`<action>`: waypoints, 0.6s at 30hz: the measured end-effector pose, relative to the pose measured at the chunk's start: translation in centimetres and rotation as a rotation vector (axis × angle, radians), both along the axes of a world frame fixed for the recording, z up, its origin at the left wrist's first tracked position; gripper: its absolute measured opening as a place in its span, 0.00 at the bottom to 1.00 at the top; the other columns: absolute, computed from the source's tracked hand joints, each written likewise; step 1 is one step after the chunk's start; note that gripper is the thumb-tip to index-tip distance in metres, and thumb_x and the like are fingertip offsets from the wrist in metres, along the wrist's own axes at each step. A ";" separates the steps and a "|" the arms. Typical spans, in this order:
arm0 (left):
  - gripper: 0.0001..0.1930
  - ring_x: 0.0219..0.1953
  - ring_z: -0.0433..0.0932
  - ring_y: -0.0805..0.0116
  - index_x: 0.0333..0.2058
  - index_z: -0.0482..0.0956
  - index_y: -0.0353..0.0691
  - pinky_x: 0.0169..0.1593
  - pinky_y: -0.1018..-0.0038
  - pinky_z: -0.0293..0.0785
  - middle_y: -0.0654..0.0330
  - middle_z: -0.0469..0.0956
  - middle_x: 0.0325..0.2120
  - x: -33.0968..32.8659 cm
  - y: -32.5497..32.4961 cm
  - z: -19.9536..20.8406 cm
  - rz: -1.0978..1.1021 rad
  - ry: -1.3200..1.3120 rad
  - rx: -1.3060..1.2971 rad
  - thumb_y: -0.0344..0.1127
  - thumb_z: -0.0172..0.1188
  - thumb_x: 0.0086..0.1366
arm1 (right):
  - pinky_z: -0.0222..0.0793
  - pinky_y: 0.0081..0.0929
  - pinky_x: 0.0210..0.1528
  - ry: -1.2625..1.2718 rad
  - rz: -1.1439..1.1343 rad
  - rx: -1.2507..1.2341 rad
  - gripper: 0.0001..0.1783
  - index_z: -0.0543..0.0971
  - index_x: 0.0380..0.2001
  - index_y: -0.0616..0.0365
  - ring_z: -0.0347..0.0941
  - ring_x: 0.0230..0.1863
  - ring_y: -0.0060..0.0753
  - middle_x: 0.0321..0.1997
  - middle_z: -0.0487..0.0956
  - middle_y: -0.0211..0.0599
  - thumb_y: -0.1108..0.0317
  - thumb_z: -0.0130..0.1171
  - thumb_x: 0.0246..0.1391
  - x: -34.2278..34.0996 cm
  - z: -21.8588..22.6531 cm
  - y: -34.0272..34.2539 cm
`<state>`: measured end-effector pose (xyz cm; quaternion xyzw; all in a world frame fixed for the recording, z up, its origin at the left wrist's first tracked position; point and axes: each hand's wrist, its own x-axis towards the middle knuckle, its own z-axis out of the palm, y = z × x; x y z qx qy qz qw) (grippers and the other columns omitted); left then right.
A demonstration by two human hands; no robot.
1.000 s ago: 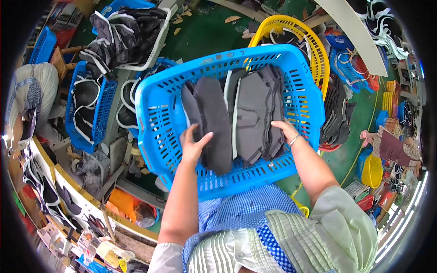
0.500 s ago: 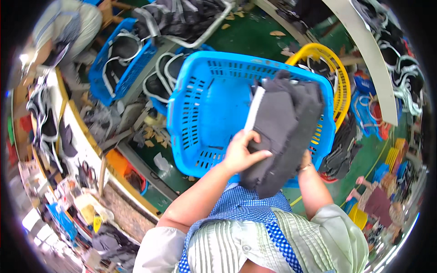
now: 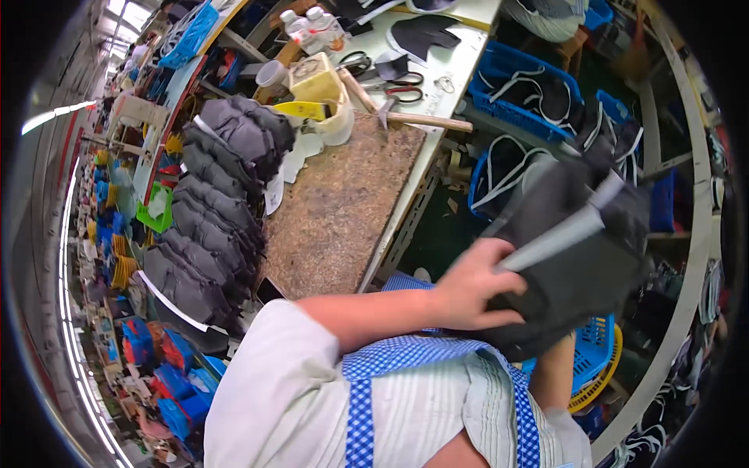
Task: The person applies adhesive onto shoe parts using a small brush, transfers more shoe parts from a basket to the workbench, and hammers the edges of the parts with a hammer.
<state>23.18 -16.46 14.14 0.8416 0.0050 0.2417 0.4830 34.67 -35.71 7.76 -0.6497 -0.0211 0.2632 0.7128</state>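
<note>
A thick stack of black fabric pieces (image 3: 581, 285) with a pale strip along one edge hangs in front of me on the right, partly blurred. My left hand (image 3: 480, 288) grips its near side, thumb and fingers closed on it. The right forearm reaches up beneath the stack; my right hand is hidden there and supports it from below. Left of my hands lies a worn brown board (image 3: 335, 210) on the workbench. Beside that board, several bundles of black fabric pieces (image 3: 211, 222) lie in an overlapping row.
A hammer (image 3: 425, 120) and red-handled scissors (image 3: 406, 93) lie at the board's far end, by a white tub (image 3: 337, 121). Blue baskets (image 3: 573, 129) of black pieces with white edging stand beyond the bench. A yellow basket (image 3: 612, 370) is low at right.
My view has swung left from the large blue basket to the workbench. The black stack, still in my hands, has been lifted away from over the basket.
</note>
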 end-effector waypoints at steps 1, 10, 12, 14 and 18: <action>0.20 0.47 0.66 0.43 0.34 0.77 0.44 0.50 0.58 0.64 0.43 0.66 0.43 -1.9 1.5 1.2 0.105 0.014 0.048 0.42 0.73 0.42 | 0.64 0.41 0.55 -0.084 0.059 -0.014 0.27 0.74 0.45 0.65 0.70 0.52 0.48 0.51 0.74 0.49 0.54 0.60 0.50 -0.3 1.1 3.5; 0.13 0.50 0.63 0.54 0.43 0.70 0.35 0.54 0.61 0.59 0.48 0.66 0.42 -21.4 3.7 2.7 1.240 0.445 0.414 0.34 0.56 0.62 | 0.64 0.41 0.54 -0.891 0.639 -0.188 0.27 0.75 0.44 0.66 0.69 0.52 0.49 0.51 0.73 0.51 0.52 0.60 0.50 -11.7 1.2 29.6; 0.14 0.51 0.62 0.52 0.47 0.69 0.35 0.56 0.61 0.57 0.45 0.64 0.47 -24.6 5.3 0.3 1.244 0.646 0.385 0.35 0.52 0.66 | 0.64 0.41 0.54 -0.957 0.676 -0.129 0.27 0.75 0.43 0.66 0.69 0.52 0.50 0.51 0.73 0.51 0.52 0.60 0.49 -13.9 0.3 28.4; 0.16 0.53 0.61 0.49 0.51 0.70 0.39 0.58 0.62 0.55 0.42 0.59 0.54 -28.2 7.4 -4.9 1.150 0.781 0.112 0.38 0.50 0.68 | 0.61 0.43 0.53 -0.974 0.575 0.035 0.29 0.75 0.40 0.66 0.66 0.53 0.53 0.50 0.71 0.55 0.49 0.61 0.47 -12.6 -0.9 25.0; 0.21 0.58 0.57 0.43 0.53 0.69 0.45 0.60 0.59 0.53 0.37 0.53 0.57 -25.9 7.3 -7.5 1.198 0.849 0.275 0.45 0.55 0.64 | 0.58 0.48 0.55 -1.022 0.503 -0.427 0.42 0.69 0.49 0.62 0.61 0.58 0.57 0.58 0.64 0.56 0.50 0.71 0.31 -4.8 -5.0 11.7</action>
